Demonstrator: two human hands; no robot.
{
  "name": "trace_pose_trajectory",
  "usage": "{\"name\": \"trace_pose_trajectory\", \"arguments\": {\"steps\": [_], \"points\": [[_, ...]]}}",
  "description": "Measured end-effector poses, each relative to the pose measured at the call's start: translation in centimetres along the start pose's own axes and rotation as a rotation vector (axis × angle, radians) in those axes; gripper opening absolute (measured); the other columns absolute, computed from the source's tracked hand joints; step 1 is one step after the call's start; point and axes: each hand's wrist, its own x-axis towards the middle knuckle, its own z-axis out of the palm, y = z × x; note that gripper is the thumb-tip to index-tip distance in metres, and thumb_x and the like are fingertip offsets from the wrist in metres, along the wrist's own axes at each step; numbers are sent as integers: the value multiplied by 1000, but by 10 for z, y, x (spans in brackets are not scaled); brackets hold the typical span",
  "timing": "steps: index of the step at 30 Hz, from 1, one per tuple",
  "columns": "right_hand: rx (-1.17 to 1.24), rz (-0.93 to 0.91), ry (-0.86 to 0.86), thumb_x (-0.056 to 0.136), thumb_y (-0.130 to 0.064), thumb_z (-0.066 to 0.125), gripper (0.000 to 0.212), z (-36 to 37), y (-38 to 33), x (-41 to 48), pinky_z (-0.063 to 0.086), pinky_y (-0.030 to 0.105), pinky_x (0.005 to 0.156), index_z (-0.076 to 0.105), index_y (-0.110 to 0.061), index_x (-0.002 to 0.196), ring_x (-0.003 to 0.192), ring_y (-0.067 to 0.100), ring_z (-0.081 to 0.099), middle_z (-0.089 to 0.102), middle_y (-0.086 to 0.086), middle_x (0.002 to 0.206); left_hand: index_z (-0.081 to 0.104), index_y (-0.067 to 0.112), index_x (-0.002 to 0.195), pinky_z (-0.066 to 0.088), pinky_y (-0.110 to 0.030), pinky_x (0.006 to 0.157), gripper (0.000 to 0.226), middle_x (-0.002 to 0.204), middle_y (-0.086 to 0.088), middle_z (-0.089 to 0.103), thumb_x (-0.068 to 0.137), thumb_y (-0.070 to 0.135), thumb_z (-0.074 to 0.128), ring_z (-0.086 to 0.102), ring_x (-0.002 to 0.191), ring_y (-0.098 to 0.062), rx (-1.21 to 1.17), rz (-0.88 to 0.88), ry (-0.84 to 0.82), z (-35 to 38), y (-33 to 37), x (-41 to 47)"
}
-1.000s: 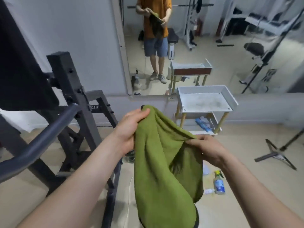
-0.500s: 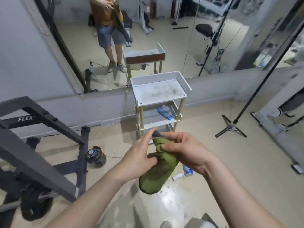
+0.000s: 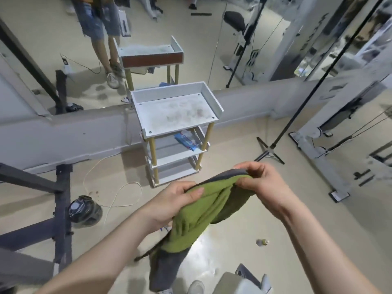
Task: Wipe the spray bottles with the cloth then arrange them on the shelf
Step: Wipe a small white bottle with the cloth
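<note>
Pale, shiny gym floor lies under the scene, and a long mirror (image 3: 201,49) covers the far wall. Both hands are raised in front of the body, and both hold the cloth (image 3: 207,211). The left hand (image 3: 176,200) pinches the upper edge between the thumb and the curled fingers. The right hand (image 3: 261,181) pinches the same edge a little further along, with its fingertips closed on it. Between them the edge is pulled almost tight, and the rest of the cloth, green on one side and grey on the other, hangs down freely. I judge this to be a preparing grip: the person spreads or folds the cloth to get a good wiping face, so no bottle is wiped yet.

Lower on the floor, to the right of the hanging cloth, a small bottle (image 3: 262,242) seems to lie on its side, well apart from the hands. Whether it has a spray head I cannot tell. Other bottles may be hidden behind the cloth and the arms.

Further out stands the shelf (image 3: 213,97), white, with three levels, close to the low wall under the mirror. Its top level has a raised rim at the back and sides, which should keep bottles from sliding off. A blue packet (image 3: 186,142) lies on the middle level. To the left are a dark metal frame (image 3: 61,209) and a dark round object (image 3: 84,211); to the right stands a tripod stand (image 3: 270,148).
</note>
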Motion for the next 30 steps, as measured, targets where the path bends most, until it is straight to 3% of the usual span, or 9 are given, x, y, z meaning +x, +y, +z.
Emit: {"name": "trace_pose_trajectory", "arguments": {"steps": [4,7,10,13,16,18,21,26,30], "points": [[-577,-155,198,73,8,66,28,8,8,11,44,26,64,66,-20,79,71,17,57,63,-5,72,78,17,98,56,-37,82,16,103,-17,72,86,17,68,68,87,-26,-238,-55,31,4,9,-1],[-910,-114,225,77,-11,65,20,13,9,25,41,30,65,67,-29,85,75,24,56,60,-6,70,81,27,84,56,-30,78,24,94,-7,74,83,8,67,69,82,-19,-327,-71,87,5,4,0],[-925,-36,38,84,-18,59,22,17,12,40,48,31,69,69,-35,96,80,25,63,70,-4,82,80,22,88,57,-28,73,24,96,-11,73,84,4,63,68,81,-20,-378,-96,203,13,-14,-5],[-632,98,-234,88,0,52,34,17,21,53,52,20,74,72,-22,104,83,14,67,71,-5,91,69,10,116,56,-25,67,28,108,-16,70,87,11,67,68,82,-20,-387,-133,318,28,-48,-6],[-146,366,-365,89,14,41,44,17,39,70,60,29,75,72,-7,112,81,23,71,76,11,97,60,6,128,56,-36,85,58,112,-14,72,77,25,82,70,94,-24,-417,-159,384,32,-79,9],[36,439,-393,89,16,38,43,18,60,89,60,34,73,71,-2,111,77,29,69,73,22,99,64,3,120,50,-43,95,54,112,-16,71,76,29,79,68,97,-26,-399,-133,390,25,-97,27],[222,403,-425,88,15,36,44,29,103,121,53,41,89,74,-1,104,90,34,63,69,30,110,66,-1,109,41,-51,100,46,110,-24,63,79,33,75,58,102,-32,-302,-78,328,-4,-141,60],[653,294,-508,73,7,40,55,64,213,183,55,35,87,68,0,119,92,27,68,68,21,120,66,0,105,51,-49,91,61,113,-24,69,70,49,76,64,94,-23,170,-186,154,-70,-262,126],[846,231,-559,60,3,50,65,91,306,225,42,39,107,67,-6,122,104,26,66,64,17,130,64,14,104,57,-42,87,39,108,-11,72,76,39,74,71,91,-21,158,-181,282,-103,-348,173]]}}
